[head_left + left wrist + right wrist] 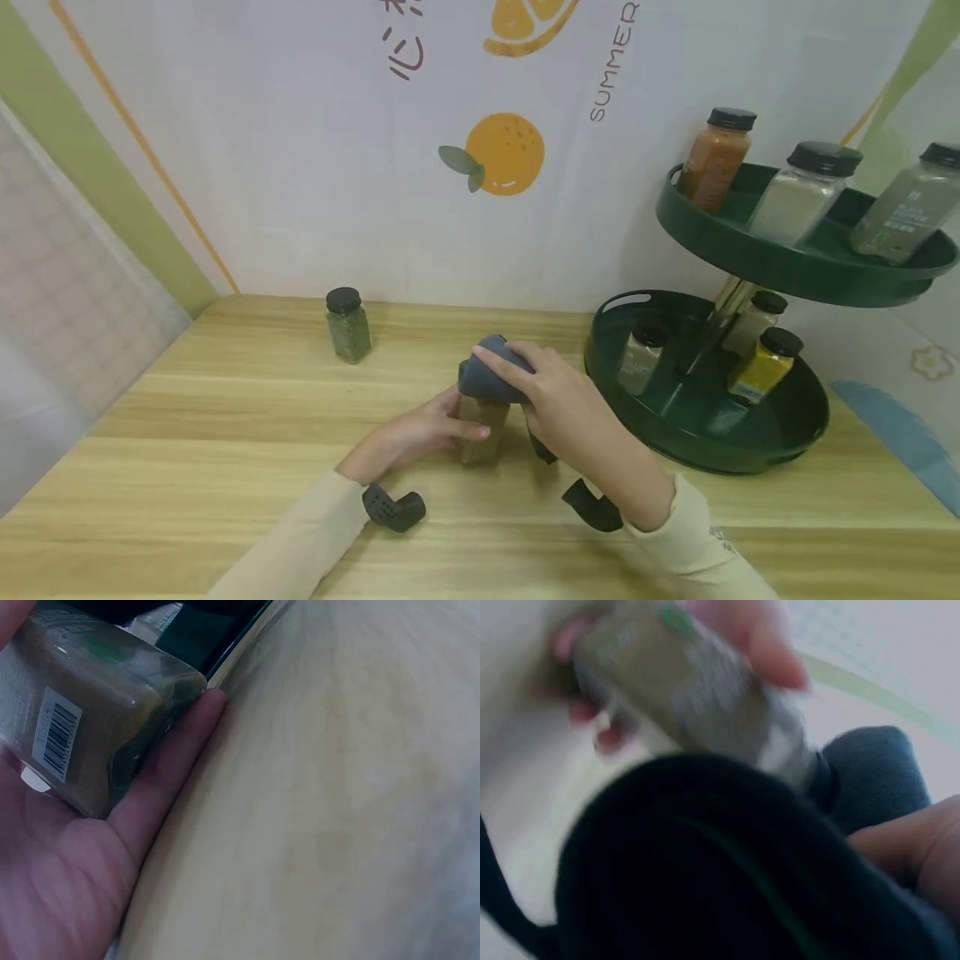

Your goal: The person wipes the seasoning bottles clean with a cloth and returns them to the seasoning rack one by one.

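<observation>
In the head view my left hand (416, 432) grips a clear spice jar (480, 452) of tan powder by its sides, thumb across the front. My right hand (564, 398) holds a folded blue-grey cloth (491, 377) over the jar's top, hiding the lid. The left wrist view shows the jar's barcode label (57, 735) and my fingers along its base, close over the table. In the right wrist view the jar (697, 682) is tilted and blurred, with the cloth (874, 776) around its lid end. A dark fold of fabric (705, 862) fills the foreground there.
A two-tier green rack (787, 250) stands at the right, with several black-lidded spice jars on its tiers, including a yellow-labelled jar (763, 367) below. A jar of green herbs (348, 327) stands at the back left of the wooden table (225, 433). Behind hangs a printed curtain (337, 167).
</observation>
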`<state>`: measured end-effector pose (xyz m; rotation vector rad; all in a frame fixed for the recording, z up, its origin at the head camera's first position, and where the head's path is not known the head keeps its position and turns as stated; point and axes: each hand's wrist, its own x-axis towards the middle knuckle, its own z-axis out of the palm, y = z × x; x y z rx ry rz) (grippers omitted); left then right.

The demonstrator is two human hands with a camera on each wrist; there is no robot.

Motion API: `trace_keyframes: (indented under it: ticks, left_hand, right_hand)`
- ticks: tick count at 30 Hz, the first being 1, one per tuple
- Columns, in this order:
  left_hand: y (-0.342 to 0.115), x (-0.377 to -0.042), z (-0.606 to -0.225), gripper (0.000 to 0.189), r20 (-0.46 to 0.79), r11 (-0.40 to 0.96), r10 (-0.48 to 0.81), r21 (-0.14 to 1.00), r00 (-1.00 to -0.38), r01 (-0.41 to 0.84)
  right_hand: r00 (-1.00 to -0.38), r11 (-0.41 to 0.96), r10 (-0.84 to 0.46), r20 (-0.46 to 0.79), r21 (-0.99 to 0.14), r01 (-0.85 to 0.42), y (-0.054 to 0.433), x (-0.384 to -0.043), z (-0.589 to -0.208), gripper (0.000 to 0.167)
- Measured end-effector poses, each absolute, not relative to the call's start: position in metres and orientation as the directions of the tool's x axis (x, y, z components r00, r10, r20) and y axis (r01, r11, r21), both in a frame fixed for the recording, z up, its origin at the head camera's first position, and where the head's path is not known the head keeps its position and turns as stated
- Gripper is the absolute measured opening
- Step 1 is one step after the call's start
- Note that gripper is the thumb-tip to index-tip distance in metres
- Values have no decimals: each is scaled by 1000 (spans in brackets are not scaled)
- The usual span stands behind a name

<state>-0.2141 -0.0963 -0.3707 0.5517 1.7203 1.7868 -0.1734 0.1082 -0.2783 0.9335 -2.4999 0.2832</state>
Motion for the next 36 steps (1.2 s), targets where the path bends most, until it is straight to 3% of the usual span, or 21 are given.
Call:
trace_keyframes:
  ticks: [7, 13, 20, 23, 25, 28, 32, 36]
  left_hand:
    - [-98, -213, -368, 95, -120, 38, 658, 991, -744, -127]
    - [-98, -215, -368, 97, -94, 16, 687, 993, -720, -114]
    - [-98, -216, -371, 93, -65, 0, 705, 996, -706, -91]
    - [-97, -215, -371, 93, -69, 6, 704, 996, -706, -91]
    - [-97, -215, -371, 93, -74, 7, 701, 995, -709, -97]
    - [-97, -215, -371, 94, -83, 17, 694, 995, -715, -99]
    - [-97, -217, -371, 94, -53, 10, 699, 998, -713, -65]
    - [-98, -218, -372, 91, -44, -1, 711, 998, -702, -64]
  right_hand:
    - [-723, 770, -549, 419, -83, -633, 105, -172, -279, 75]
    - [-754, 807, -518, 405, -62, -588, 106, -172, -277, 73]
    - [-872, 905, -387, 300, -57, -421, 111, -174, -274, 70]
    - [-885, 921, -352, 304, -59, -386, 114, -173, -271, 71]
    - [-862, 903, -368, 348, -87, -421, 113, -170, -269, 72]
    - [-763, 818, -460, 454, -118, -564, 107, -165, -269, 72]
    - [-615, 707, -599, 514, -21, -707, 96, -163, -275, 72]
    - [-583, 686, -647, 491, 43, -726, 91, -164, -279, 68]
